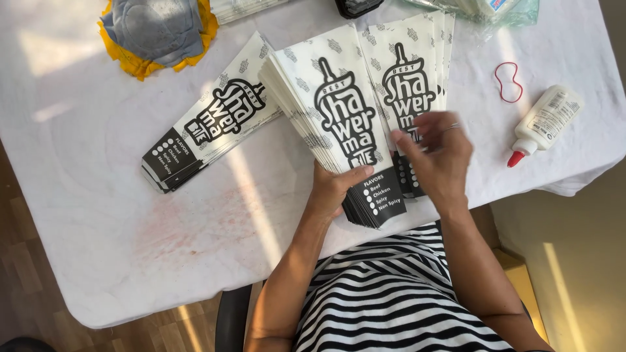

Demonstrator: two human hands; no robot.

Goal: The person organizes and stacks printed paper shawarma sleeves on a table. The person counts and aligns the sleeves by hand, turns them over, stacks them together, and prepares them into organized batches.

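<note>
My left hand point(332, 189) grips the near end of a thick stack of white paper sleeves point(326, 104) printed in black, thumb on top of its dark lower band. My right hand point(438, 153) hovers with fingers spread over a second fanned stack of the same sleeves point(417, 58) just to the right, touching or nearly touching its top sheet; it wears a ring. A third stack of sleeves point(208, 133) lies angled on the table to the left, apart from both hands.
The white-covered table point(98, 195) carries a grey and yellow cloth point(156, 29) at the back left, a red rubber band point(508, 81), and a white glue bottle with a red tip point(544, 124) at the right. A black object point(355, 6) and clear plastic packaging point(482, 10) sit at the far edge.
</note>
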